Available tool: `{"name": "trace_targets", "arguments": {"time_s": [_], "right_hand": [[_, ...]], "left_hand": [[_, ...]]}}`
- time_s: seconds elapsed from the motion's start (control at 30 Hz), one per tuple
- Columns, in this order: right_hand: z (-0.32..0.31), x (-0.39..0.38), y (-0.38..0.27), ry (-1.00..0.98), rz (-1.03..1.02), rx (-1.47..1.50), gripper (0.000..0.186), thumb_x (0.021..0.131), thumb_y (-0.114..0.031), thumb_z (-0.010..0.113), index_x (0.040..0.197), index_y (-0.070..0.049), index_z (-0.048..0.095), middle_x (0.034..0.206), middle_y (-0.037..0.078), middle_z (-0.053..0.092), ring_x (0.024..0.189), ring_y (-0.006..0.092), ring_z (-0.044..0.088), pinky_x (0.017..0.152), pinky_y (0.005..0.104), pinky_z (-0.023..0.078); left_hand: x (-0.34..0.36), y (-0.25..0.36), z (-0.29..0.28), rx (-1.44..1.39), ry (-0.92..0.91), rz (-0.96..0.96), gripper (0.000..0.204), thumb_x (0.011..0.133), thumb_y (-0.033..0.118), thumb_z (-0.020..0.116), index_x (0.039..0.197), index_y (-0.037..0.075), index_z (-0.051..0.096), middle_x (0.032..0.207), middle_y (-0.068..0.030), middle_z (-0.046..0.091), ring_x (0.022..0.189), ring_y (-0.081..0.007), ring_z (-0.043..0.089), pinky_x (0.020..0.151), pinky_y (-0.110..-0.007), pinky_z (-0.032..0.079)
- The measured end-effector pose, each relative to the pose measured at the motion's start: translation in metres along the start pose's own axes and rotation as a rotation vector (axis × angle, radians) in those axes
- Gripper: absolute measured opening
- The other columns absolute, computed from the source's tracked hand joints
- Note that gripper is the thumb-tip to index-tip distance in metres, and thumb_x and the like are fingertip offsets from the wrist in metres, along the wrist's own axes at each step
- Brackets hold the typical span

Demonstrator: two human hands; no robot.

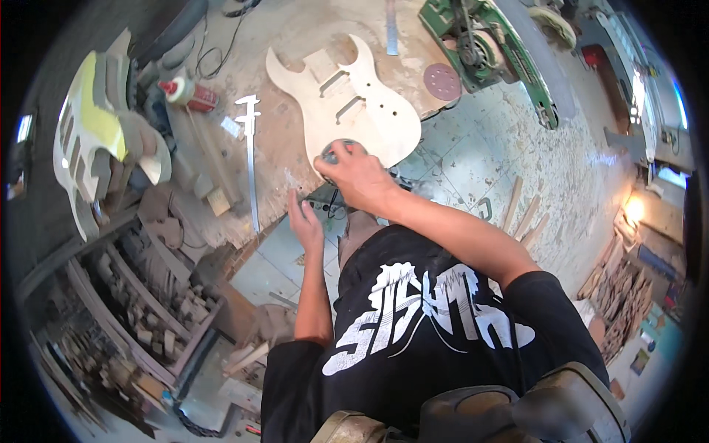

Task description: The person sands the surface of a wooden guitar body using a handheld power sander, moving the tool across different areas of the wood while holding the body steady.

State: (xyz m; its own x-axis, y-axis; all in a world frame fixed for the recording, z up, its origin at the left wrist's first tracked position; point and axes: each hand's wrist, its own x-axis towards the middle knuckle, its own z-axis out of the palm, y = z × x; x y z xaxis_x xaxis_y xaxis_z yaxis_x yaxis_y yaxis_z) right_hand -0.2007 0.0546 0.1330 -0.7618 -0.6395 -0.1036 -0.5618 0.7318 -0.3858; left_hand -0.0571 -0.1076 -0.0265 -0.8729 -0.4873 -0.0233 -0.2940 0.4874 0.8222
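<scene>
A pale wooden electric guitar body (399,125) with routed slots and small drilled holes lies flat on the workbench (284,166). My right hand (358,177) is closed over a rounded dark grey-green tool (334,153), apparently a palm sander, at the body's near edge. My fingers cover most of it. My left hand (304,221) hangs by the bench's front edge, fingers stretched out and nothing in them. To its left on the bench lies a metal vernier caliper (251,148).
A maroon sanding disc (442,81) and a steel ruler (391,29) lie beyond the body. A green belt-driven machine (480,52) stands at the far right. Leftward are a red-and-white glue bottle (190,95), stacked guitar-shaped pieces (103,133) and a rack of wood offcuts (140,303).
</scene>
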Motion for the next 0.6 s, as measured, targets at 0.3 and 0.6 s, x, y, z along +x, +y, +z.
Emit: {"name": "trace_targets", "arguments": {"time_s": [0.3,0.6], "right_hand": [[-0.050,0.004,0.102,0.000,0.395,-0.085,0.063,0.082,-0.018,0.079,0.141,-0.021,0.056,0.133,0.025,0.055,0.108,0.0469,0.070,0.082,0.0546,0.061],[-0.056,-0.022,0.123,0.085,0.322,-0.116,0.073,0.077,-0.011,0.078,0.145,-0.022,0.055,0.127,0.026,0.056,0.104,0.0491,0.069,0.086,0.0576,0.059]], "left_hand": [[-0.013,-0.014,-0.021,0.058,-0.017,0.028,0.047,0.109,0.014,0.052,0.151,-0.005,0.054,0.156,-0.0262,0.055,0.147,-0.0427,0.050,0.124,-0.047,0.036],[-0.050,-0.026,-0.026,0.108,0.017,-0.024,0.046,0.107,0.014,0.055,0.150,-0.004,0.056,0.153,-0.0260,0.059,0.145,-0.0421,0.053,0.122,-0.047,0.039]]}}
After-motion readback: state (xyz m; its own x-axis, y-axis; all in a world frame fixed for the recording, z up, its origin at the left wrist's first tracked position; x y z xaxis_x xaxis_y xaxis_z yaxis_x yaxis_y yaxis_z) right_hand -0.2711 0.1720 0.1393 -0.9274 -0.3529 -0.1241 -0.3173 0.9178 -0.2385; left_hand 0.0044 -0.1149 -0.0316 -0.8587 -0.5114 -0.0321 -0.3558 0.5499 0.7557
